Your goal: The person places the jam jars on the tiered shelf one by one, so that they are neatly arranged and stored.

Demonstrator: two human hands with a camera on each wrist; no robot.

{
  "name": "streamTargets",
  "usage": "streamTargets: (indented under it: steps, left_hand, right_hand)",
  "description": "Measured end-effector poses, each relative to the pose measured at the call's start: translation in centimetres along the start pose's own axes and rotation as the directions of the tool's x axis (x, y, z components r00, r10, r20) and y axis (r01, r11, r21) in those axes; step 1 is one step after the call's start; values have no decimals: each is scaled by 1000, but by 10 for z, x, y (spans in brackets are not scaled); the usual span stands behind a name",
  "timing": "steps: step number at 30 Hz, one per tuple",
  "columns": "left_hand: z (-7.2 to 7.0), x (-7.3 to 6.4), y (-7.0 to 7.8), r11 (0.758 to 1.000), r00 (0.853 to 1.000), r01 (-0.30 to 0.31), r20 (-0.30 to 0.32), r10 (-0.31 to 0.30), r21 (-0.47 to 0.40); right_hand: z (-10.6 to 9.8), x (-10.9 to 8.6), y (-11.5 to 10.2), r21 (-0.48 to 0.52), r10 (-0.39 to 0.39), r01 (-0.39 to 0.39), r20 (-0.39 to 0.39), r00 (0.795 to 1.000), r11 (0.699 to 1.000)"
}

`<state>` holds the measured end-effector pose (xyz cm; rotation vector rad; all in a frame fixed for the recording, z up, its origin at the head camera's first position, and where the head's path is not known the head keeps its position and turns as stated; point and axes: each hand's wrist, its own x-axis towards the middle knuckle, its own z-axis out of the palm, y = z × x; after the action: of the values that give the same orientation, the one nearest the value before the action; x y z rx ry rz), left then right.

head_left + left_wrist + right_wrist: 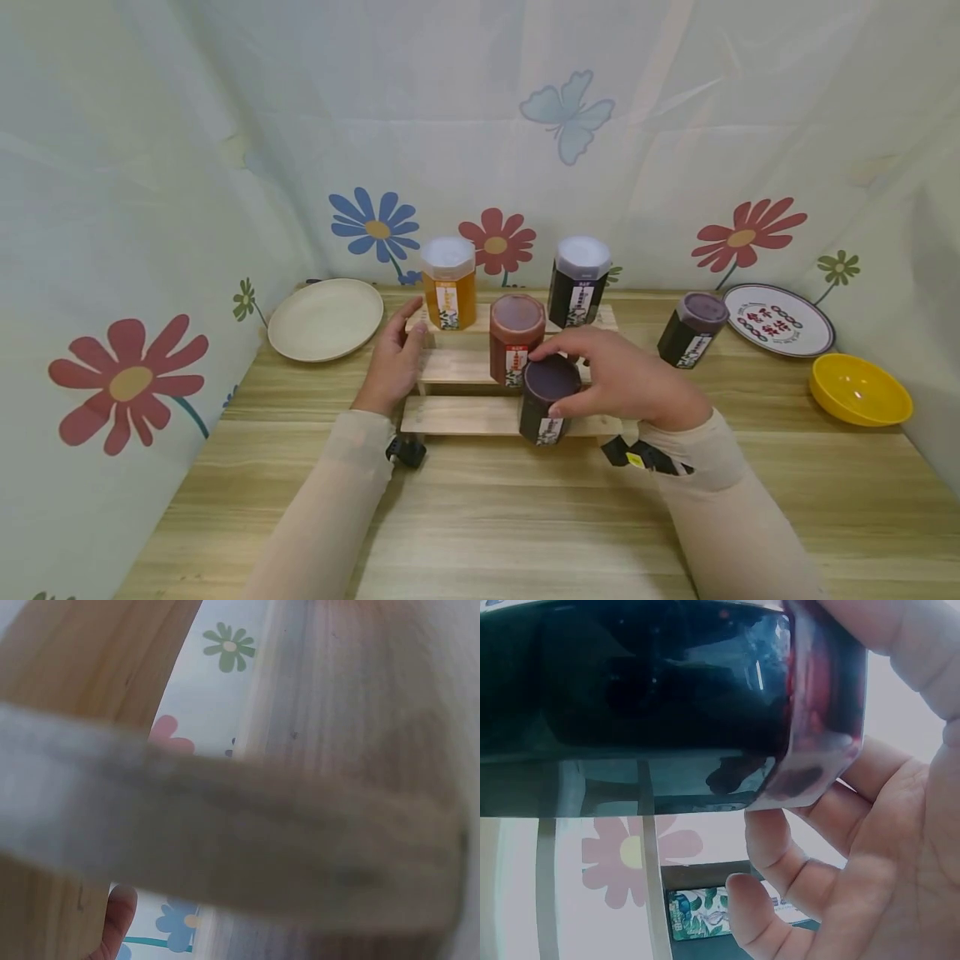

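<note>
My right hand (626,375) grips a dark octagonal jar (553,408) round its lid, thumb at the front and fingers behind. The jar overlaps the bottom step of a three-step wooden rack (457,415); its dark side (630,697) fills the top of the right wrist view. My left hand (393,362) holds the left end of the rack's top step, and one fingertip (120,911) shows past a board in the left wrist view. A red-brown jar (517,333) stands on the middle step. An orange jar (450,287) and another dark jar (579,283) stand on top.
Right of the rack, a purple-lidded dark jar (692,329) stands on the wooden table (480,525). Beyond it are a patterned white plate (780,321) and a yellow bowl (862,392). A cream plate (326,321) lies at left. Flowered curtain (450,125) closes off the back and sides.
</note>
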<state>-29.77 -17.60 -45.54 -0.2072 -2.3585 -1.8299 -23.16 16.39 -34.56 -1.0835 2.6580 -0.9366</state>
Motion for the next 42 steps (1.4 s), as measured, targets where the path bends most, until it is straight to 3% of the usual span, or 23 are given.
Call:
streamTargets:
  steps: [6,13,17,30,37,42]
  left_hand:
    - [0,-2,7,1000,1000,22,16,-21,-22]
    - [-1,-12,36,999,998,48,29,-47,-22]
    - [-1,-14,38,999,999,47,27,-47,-13]
    - [-2,-14,33,999,999,44,29,-43,-29]
    - [0,-1,-1,1000,1000,-6,-2,6,12]
    - [0,0,0,1000,1000,1,7,-1,5]
  right_hand:
    - [1,0,-4,-4,-13,13,3,1000,1000]
    - [3,1,-2,-7,-22,22,-16,1000,1000]
    - [4,1,0,-13,-30,30,-21,999,999]
    - [4,0,-6,-36,-4,4,8,1000,999]
    - [10,1,-10,-20,-60,59,-14,998,998]
    - [15,4,-12,-19,-103,102,-38,994,995]
